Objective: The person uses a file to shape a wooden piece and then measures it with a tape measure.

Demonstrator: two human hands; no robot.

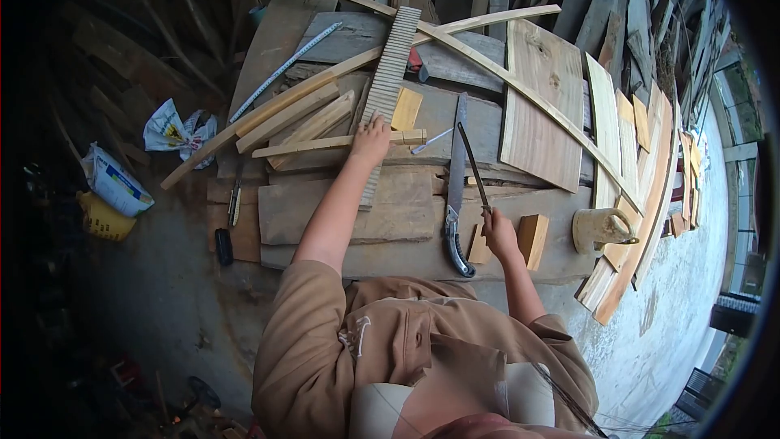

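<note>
My left hand [371, 140] is closed over a long grooved wooden strip [393, 57], where a narrow wooden stick [309, 147] crosses it. In my right hand [500, 236] is a long, thin, dark tool that looks like a file [473, 164], its tip pointing up and away from me. Just left of it lies a hand saw [457, 171] with a black and grey handle. Two small wood blocks, one of them a thick block [532, 241], rest beside my right hand. Ahead of my left hand sits a yellowish wood piece [406, 108], with a pen-like blue item [431, 141] nearby.
The plank worktable [345, 207] bears long crossed battens [528, 73], a wide board [544, 106], and a tape-like strip [284, 71]. A beige jug-like container [603, 230] stands at right. Bags [118, 183] lie left; planks [642, 203] line the right side.
</note>
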